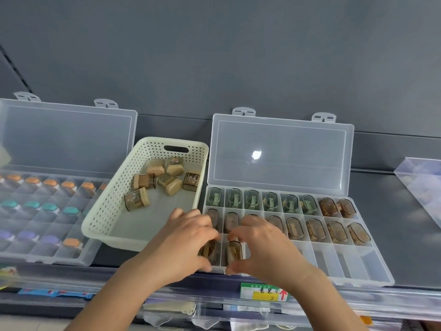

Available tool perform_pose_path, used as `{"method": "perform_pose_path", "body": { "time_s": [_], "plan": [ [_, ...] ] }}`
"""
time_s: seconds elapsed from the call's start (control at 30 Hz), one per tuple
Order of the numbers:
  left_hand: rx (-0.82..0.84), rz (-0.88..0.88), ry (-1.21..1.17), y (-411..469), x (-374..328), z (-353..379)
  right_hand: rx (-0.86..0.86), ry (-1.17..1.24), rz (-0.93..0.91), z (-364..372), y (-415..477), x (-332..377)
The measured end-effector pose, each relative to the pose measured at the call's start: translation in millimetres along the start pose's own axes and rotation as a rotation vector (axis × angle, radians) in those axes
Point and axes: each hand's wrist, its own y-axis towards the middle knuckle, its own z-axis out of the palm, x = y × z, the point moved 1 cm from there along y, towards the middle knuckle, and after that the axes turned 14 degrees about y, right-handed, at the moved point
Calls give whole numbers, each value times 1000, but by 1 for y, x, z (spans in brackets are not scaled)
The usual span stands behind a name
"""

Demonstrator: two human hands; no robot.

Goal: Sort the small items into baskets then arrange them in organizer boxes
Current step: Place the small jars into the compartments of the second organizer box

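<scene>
Clear organizer box (346,259): two rows filled, third just begun. Left grip (183,237) clamped on first case (209,251), right grip (269,244) on second case (235,250). More waiting in basket (100,231).

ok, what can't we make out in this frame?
Head view: right organizer box, front-left compartments hidden under left hand and right hand; grip on the small items unclear.
Head view: left organizer box, cut off by the left edge, blurred.
Head view: shelf label, small print unreadable.
</scene>
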Motion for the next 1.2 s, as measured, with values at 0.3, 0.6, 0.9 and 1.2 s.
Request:
{"method": "perform_pose_path", "body": {
  "time_s": [0.3, 0.6, 0.9, 1.2],
  "plan": [
    [0, 8, 36, 0, -2, 0, 7, 12, 15, -1, 2, 0],
    [-229, -253, -59, 2, 57, -25, -171, 102, -161, -22, 49, 31],
    [159, -539, 410, 10, 122, 7, -2, -265, -158, 4, 156, 65],
    [36, -526, 390, 10, 122, 21, 88, -423, -47, 40, 208, 68]
  ]
}}
